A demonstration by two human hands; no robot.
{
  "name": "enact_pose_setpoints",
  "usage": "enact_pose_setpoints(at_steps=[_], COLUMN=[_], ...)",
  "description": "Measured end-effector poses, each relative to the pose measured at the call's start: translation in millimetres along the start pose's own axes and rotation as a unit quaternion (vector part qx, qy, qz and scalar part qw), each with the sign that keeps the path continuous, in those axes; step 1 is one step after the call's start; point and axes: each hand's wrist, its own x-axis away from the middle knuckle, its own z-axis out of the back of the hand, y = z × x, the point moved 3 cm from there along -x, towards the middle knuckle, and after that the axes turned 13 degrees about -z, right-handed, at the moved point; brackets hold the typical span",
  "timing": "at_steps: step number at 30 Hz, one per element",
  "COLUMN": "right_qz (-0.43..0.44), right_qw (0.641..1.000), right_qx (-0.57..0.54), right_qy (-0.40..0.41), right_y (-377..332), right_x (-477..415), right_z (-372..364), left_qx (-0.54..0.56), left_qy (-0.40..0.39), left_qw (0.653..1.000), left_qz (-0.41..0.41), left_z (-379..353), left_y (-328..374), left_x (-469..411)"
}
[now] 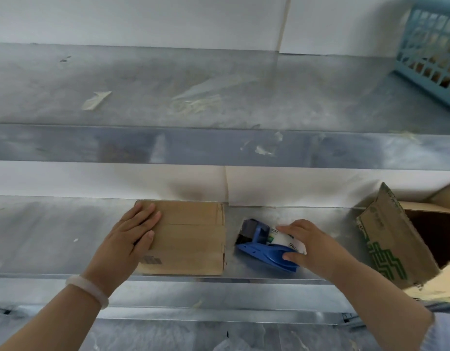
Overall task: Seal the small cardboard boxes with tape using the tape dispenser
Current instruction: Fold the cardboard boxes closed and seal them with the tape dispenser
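A small brown cardboard box (191, 236) lies flat on the lower metal shelf (54, 236), its flaps closed with a seam across the top. My left hand (129, 236) rests flat on the box's left part, fingers straight. Right of the box lies a blue tape dispenser (259, 247) holding a white tape roll. My right hand (310, 245) grips the dispenser, fingers over the roll and thumb on the blue handle.
A large open cardboard box with green print (396, 239) stands at the right on the same shelf. A blue plastic basket (431, 46) sits at the far right of the upper shelf (168, 92). Tape scraps stick to that shelf's surface and front edge.
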Motion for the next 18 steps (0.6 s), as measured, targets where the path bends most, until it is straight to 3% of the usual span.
enact_pose_setpoints(at_steps=[6, 13, 18], right_qz=[-0.021, -0.057, -0.024], right_qw=[0.997, 0.975, 0.953], right_qx=[-0.048, -0.099, -0.101], right_qy=[0.052, 0.192, 0.286], right_y=[9.2, 43.1, 61.5], right_x=[15.0, 59.0, 90.1], right_z=[4.4, 66.4, 92.6], left_qx=[0.0, 0.009, 0.013], left_qy=[0.005, 0.002, -0.005], left_qw=[1.0, 1.0, 1.0], left_qz=[0.014, 0.01, 0.0], left_z=[-8.1, -45.9, -81.9], left_y=[13.8, 68.7, 113.2], left_x=[0.5, -17.4, -40.4])
